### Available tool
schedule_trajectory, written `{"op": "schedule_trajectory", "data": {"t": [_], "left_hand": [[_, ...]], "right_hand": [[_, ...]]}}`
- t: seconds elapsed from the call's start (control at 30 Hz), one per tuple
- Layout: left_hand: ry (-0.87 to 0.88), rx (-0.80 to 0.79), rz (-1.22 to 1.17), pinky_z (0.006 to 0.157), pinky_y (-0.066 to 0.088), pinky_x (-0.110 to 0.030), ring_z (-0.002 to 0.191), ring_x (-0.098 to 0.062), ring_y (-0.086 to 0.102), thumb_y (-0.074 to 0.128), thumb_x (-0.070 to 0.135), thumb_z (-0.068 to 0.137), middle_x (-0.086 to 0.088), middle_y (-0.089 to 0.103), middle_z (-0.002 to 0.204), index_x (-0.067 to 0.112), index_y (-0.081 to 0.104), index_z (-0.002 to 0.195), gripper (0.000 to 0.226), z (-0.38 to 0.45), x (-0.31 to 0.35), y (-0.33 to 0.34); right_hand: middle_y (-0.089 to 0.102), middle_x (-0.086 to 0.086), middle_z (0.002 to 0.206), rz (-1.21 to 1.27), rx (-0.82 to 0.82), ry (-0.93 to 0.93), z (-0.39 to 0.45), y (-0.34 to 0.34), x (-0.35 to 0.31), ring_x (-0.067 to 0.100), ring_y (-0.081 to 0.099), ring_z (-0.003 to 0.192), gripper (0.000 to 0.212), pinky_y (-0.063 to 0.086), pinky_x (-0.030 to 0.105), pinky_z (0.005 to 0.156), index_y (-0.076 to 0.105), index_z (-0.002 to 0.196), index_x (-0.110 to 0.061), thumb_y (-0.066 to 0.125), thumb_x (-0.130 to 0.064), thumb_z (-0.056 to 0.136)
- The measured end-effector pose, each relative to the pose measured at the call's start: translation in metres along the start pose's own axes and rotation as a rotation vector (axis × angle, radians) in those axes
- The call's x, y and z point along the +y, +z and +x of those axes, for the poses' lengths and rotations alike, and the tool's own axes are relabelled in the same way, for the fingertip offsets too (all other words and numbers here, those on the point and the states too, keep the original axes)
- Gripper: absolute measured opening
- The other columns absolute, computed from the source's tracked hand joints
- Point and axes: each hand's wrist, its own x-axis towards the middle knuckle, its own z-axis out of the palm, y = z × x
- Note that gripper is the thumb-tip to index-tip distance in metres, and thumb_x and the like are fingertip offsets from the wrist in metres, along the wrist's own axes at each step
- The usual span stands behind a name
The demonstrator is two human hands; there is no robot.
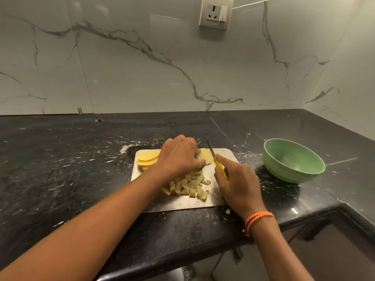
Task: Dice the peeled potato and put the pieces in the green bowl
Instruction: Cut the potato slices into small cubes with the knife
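While the left hand (179, 157) lies curled over a potato slice (205, 156) at the centre of the frame, its fingers and thumb holding the piece down on the steel cutting board (182, 203), the right hand (237, 183) is clamped round the yellow handle of a small knife (218, 165), forefinger laid along the top and the dark blade pointing up and away just beside the slice. A heap of potato dice (188, 186) sits on the board below the left hand, between the two wrists, and a stack of uncut slices (147, 158) rests at the board's upper left corner. One stray bit lies on the counter just off the board's lower right edge. An orange cord bracelet (257, 219) circles the right wrist.

To the right of the board, apart from it, stands the green bowl (292, 161); no pieces show inside it. Everything rests on a black, white-flecked stone countertop (60, 159) that turns a corner at the right of the frame. Behind it rise white marble-veined wall panels (121, 67), with a switch socket (216, 14) at the top centre.
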Motion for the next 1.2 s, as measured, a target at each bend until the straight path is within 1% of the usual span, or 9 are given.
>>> {"op": "schedule_trajectory", "data": {"t": [0.2, 0.37, 0.53, 0.7, 0.8, 0.87, 0.97, 1.07, 1.2], "left_hand": [[-0.008, 0.011, 0.014, 0.086, 0.049, -0.041, 0.108, -0.017, 0.061, 0.063, 0.072, 0.085, 0.009, 0.073, 0.116, 0.026, 0.077, 0.118, 0.058, -0.002, 0.004, -0.001], [-0.017, 0.016, 0.029, 0.087, 0.049, -0.041, 0.107, -0.018, 0.061, 0.066, 0.070, 0.085, 0.007, 0.073, 0.114, 0.025, 0.077, 0.116, 0.056, -0.004, 0.006, -0.004], [-0.024, 0.027, 0.050, 0.088, 0.050, -0.041, 0.104, -0.019, 0.061, 0.066, 0.066, 0.088, 0.004, 0.073, 0.110, 0.023, 0.076, 0.115, 0.052, -0.006, 0.009, -0.007], [-0.036, 0.018, 0.027, 0.089, 0.053, -0.040, 0.103, -0.017, 0.064, 0.069, 0.066, 0.089, 0.006, 0.074, 0.109, 0.023, 0.076, 0.115, 0.051, -0.005, 0.006, -0.010], [-0.057, 0.004, 0.008, 0.086, 0.058, -0.039, 0.096, -0.016, 0.068, 0.071, 0.070, 0.086, 0.008, 0.077, 0.103, 0.025, 0.079, 0.111, 0.053, -0.004, 0.005, -0.011], [-0.064, 0.000, 0.002, 0.084, 0.059, -0.039, 0.096, -0.015, 0.068, 0.072, 0.072, 0.085, 0.009, 0.077, 0.103, 0.025, 0.080, 0.110, 0.054, -0.004, 0.005, -0.012], [-0.062, 0.004, -0.013, 0.087, 0.058, -0.040, 0.104, -0.016, 0.066, 0.072, 0.072, 0.084, 0.008, 0.077, 0.108, 0.025, 0.080, 0.113, 0.056, -0.003, 0.003, -0.010], [-0.056, 0.012, -0.006, 0.089, 0.057, -0.041, 0.105, -0.017, 0.065, 0.071, 0.072, 0.085, 0.007, 0.076, 0.107, 0.025, 0.080, 0.114, 0.056, -0.003, 0.002, -0.009], [-0.050, 0.023, 0.012, 0.089, 0.056, -0.041, 0.104, -0.017, 0.065, 0.070, 0.070, 0.086, 0.007, 0.076, 0.107, 0.025, 0.080, 0.115, 0.054, -0.003, 0.004, -0.008]], "right_hand": [[0.073, 0.006, 0.088, -0.035, -0.119, -0.014, 0.006, 0.006, 0.000, 0.030, 0.064, 0.085, 0.034, 0.052, 0.042, 0.069, 0.066, 0.128, -0.022, 0.057, -0.028, 0.096], [0.065, 0.004, 0.071, -0.011, -0.098, -0.023, -0.018, -0.003, 0.003, 0.028, 0.061, 0.070, 0.041, 0.052, 0.042, 0.064, 0.063, 0.134, -0.026, 0.059, -0.029, 0.094], [0.040, -0.015, 0.062, 0.003, -0.101, 0.004, -0.049, -0.017, 0.008, 0.018, 0.050, 0.063, 0.040, 0.051, 0.040, 0.062, 0.059, 0.136, -0.033, 0.060, -0.037, 0.096], [0.040, -0.016, 0.046, 0.097, -0.014, 0.040, -0.054, -0.029, 0.001, 0.004, 0.047, 0.052, 0.040, 0.032, 0.023, 0.051, 0.065, 0.133, -0.033, 0.067, -0.030, 0.093], [0.033, -0.016, 0.046, 0.075, 0.041, 0.033, -0.032, -0.022, -0.005, 0.006, 0.041, 0.045, 0.043, 0.032, 0.023, 0.048, 0.062, 0.136, -0.027, 0.067, -0.025, 0.094], [0.042, -0.017, 0.053, 0.060, 0.034, 0.001, -0.014, -0.011, -0.008, 0.004, 0.041, 0.048, 0.043, 0.040, 0.028, 0.050, 0.061, 0.138, -0.024, 0.066, -0.025, 0.095], [0.067, 0.001, 0.069, 0.023, -0.020, -0.013, 0.005, 0.002, -0.009, 0.021, 0.059, 0.063, 0.041, 0.052, 0.037, 0.059, 0.061, 0.137, -0.026, 0.061, -0.029, 0.096], [0.070, 0.005, 0.076, -0.020, -0.081, -0.023, 0.011, 0.010, -0.006, 0.028, 0.063, 0.073, 0.035, 0.054, 0.042, 0.064, 0.064, 0.130, -0.028, 0.057, -0.031, 0.096], [0.066, 0.003, 0.074, -0.044, -0.130, -0.046, 0.000, 0.007, -0.004, 0.025, 0.059, 0.071, 0.037, 0.052, 0.040, 0.063, 0.064, 0.132, -0.025, 0.057, -0.031, 0.096]]}}
